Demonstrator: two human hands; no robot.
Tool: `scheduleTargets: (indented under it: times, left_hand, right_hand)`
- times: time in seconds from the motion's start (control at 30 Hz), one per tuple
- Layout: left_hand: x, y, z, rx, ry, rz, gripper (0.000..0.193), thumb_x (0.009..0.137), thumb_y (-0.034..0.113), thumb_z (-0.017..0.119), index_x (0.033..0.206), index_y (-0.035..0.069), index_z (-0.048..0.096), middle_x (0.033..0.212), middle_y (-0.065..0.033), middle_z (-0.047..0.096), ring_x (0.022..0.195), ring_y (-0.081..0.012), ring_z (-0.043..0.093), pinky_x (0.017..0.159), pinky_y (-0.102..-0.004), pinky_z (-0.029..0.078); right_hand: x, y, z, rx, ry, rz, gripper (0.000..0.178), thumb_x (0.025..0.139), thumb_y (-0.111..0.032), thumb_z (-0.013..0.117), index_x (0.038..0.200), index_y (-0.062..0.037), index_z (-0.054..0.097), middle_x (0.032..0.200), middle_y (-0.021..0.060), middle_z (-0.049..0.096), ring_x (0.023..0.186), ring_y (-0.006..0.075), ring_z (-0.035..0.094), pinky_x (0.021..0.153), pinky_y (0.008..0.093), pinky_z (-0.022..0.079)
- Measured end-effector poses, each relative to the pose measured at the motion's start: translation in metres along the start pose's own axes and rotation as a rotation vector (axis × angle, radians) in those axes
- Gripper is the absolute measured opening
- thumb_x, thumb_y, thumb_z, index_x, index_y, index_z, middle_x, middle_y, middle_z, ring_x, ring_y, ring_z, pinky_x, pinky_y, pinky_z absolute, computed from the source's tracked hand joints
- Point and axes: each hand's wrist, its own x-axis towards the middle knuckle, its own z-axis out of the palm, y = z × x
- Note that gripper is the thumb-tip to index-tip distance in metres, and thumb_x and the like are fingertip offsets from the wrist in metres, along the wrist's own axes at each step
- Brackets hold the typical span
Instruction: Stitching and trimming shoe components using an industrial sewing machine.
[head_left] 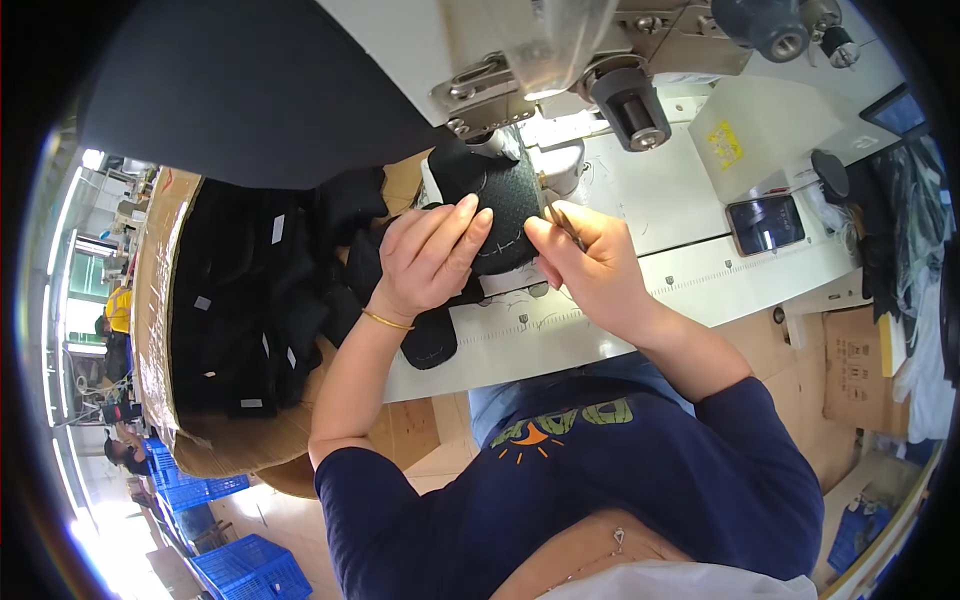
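Observation:
Beneath the sewing machine's head (490,90) lies a black padded fabric piece (505,195) with a rounded end and a light stitched line near its edge. My left hand (432,252), wearing a thin gold bangle, rests on its left side with the fingers stretched out. At the piece's right edge is my right hand (592,262), its thumb and fingers closed on a slim dark metal tool (566,226). The fingers hide part of the tool, so its exact kind is unclear. Another black piece (430,338) with a rounded end hangs over the table's front edge below my left wrist.
At left, a large cardboard box (160,300) holds several black fabric pieces (240,310). A phone (765,224) lies on the white machine table (650,270) at right. Blue crates (250,568) stand on the floor, lower left. Another person (120,448) is at the far left.

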Motion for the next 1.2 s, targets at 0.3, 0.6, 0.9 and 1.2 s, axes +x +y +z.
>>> scheduleTargets:
  times: [0.3, 0.6, 0.9, 1.2]
  left_hand:
    - [0.012, -0.005, 0.014, 0.038, 0.042, 0.006, 0.038, 0.079, 0.011, 0.072, 0.117, 0.01, 0.07, 0.114, -0.0042, 0.068, 0.082, -0.0163, 0.055, 0.066, -0.027, 0.047]
    - [0.014, -0.006, 0.028, 0.088, 0.06, -0.086, 0.041, 0.073, 0.008, 0.07, 0.114, 0.01, 0.073, 0.114, -0.0029, 0.069, 0.081, -0.0169, 0.056, 0.07, -0.0284, 0.046]
    - [0.028, 0.006, 0.009, 0.136, 0.005, -0.119, 0.039, 0.07, 0.006, 0.066, 0.108, 0.007, 0.074, 0.11, -0.0039, 0.07, 0.08, -0.0179, 0.057, 0.069, -0.0293, 0.047]
    - [0.065, 0.03, 0.0, 0.18, -0.049, -0.102, 0.031, 0.065, 0.006, 0.067, 0.094, -0.005, 0.069, 0.094, -0.0116, 0.065, 0.08, -0.022, 0.06, 0.067, -0.0317, 0.05]
  right_hand:
    - [0.012, -0.001, -0.002, -0.024, 0.036, -0.04, 0.037, 0.099, -0.024, 0.057, 0.068, -0.0041, 0.051, 0.053, -0.0017, 0.048, 0.05, 0.0033, 0.043, 0.045, 0.0243, 0.034]
    - [0.02, 0.001, 0.001, -0.056, 0.114, -0.072, 0.038, 0.099, -0.025, 0.058, 0.066, -0.0059, 0.055, 0.054, -0.0028, 0.05, 0.052, 0.0031, 0.042, 0.048, 0.0234, 0.031]
    - [0.021, 0.003, 0.006, -0.043, 0.129, -0.066, 0.034, 0.098, -0.025, 0.059, 0.072, -0.004, 0.063, 0.057, -0.0019, 0.057, 0.054, 0.0029, 0.045, 0.052, 0.0225, 0.035]
    - [0.023, 0.006, 0.001, 0.18, 0.138, -0.01, 0.037, 0.096, -0.019, 0.059, 0.061, -0.0046, 0.059, 0.054, -0.0018, 0.056, 0.051, 0.002, 0.043, 0.047, 0.0222, 0.033]
